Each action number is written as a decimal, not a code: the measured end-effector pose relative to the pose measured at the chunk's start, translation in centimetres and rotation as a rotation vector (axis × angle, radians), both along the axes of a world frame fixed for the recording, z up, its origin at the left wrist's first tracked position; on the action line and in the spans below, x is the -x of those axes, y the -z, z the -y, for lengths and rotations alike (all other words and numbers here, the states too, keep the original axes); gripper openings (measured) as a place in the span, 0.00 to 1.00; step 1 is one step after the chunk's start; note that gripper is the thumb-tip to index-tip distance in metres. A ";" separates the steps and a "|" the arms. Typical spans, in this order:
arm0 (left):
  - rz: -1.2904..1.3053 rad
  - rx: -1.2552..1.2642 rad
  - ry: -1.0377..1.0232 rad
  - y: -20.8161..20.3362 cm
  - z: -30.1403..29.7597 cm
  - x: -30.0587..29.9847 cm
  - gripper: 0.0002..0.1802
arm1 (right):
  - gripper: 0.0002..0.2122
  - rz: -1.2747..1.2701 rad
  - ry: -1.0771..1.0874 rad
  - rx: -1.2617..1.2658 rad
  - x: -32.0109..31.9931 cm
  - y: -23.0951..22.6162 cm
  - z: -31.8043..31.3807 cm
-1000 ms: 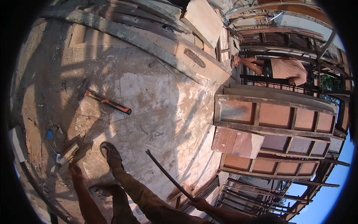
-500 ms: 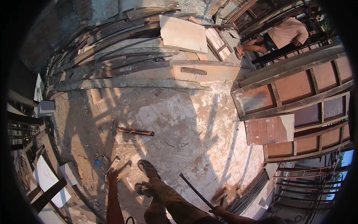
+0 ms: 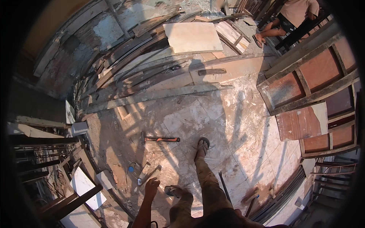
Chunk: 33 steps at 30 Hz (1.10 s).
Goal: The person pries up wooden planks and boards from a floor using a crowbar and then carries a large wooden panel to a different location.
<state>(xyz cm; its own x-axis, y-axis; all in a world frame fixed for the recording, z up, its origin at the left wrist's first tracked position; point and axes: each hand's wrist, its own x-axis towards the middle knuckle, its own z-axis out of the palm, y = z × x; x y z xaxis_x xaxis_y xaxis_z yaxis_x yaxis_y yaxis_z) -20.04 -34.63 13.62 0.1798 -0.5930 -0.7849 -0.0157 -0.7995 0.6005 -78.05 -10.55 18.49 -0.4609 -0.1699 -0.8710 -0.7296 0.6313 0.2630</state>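
Observation:
My left hand [image 3: 152, 185] hangs low at the left of my legs with its fingers curled; what they hold, if anything, cannot be made out. Close by it in the picture are short wooden pieces [image 3: 154, 174] on the dusty floor. A crowbar [image 3: 225, 187], long and dark with a forked tip, slants forward and down from my right hand [image 3: 238, 212]. That hand shows only in part at the lower edge, wrapped round the bar. Ahead of my feet lies a hammer [image 3: 162, 139] with an orange and black handle.
Piled planks [image 3: 152, 97] and a pale board [image 3: 194, 38] cover the far floor. Framed wooden panels [image 3: 300, 83] stack at the right, near long thin rods [image 3: 281, 197]. Another person [image 3: 291, 19] is at the far right. A grey block [image 3: 79, 128] stands left.
My right foot has stepped forward past the left one. The view has shifted, so the hammer and planks appear farther right. The crowbar is drawn back closer to my legs.

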 end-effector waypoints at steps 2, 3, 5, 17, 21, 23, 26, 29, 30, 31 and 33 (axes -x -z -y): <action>0.044 -0.078 0.098 0.5 0.8 0.2 0.26 | 0.29 0.058 0.022 -0.001 -0.8 1.3 1.1; 0.091 -0.081 0.175 0.9 1.8 -0.3 0.26 | 0.28 0.091 0.036 0.007 -1.8 1.8 2.2; 0.140 -0.078 0.321 1.7 4.5 0.5 0.26 | 0.27 0.128 0.043 0.046 -1.6 1.7 5.0; 0.195 0.290 0.400 0.6 50.6 11.4 0.28 | 0.20 0.065 0.247 0.323 -1.7 -2.5 32.0; 0.217 0.304 0.228 6.1 63.3 7.2 0.34 | 0.20 0.045 0.423 0.321 -4.5 -1.1 36.9; 0.219 0.260 0.128 8.8 69.7 4.8 0.38 | 0.19 -0.021 0.388 0.274 -7.9 -1.5 41.2; 0.280 0.077 0.108 13.5 80.6 4.5 0.46 | 0.17 -0.099 0.488 0.231 -10.8 -0.4 42.8; 0.279 0.098 0.027 19.0 87.9 -0.4 0.54 | 0.18 -0.104 0.496 0.256 -15.6 0.9 45.0; 0.267 0.046 0.052 19.1 90.6 0.4 0.57 | 0.18 -0.134 0.492 0.265 -16.5 0.3 46.3; 0.223 0.021 0.044 19.9 93.3 -0.6 0.58 | 0.18 -0.121 0.465 0.234 -17.4 0.3 46.5; 0.127 -0.003 0.055 22.9 97.4 0.0 0.56 | 0.19 -0.131 0.414 0.186 -18.1 0.2 44.4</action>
<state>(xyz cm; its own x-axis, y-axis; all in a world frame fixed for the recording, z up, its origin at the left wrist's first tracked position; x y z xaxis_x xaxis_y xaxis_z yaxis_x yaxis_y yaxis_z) -19.99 -132.08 -9.29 0.2447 -0.6025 -0.7597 -0.1350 -0.7970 0.5887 -59.92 -54.99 18.30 -0.6265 -0.0963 -0.7735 -0.3747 0.9074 0.1905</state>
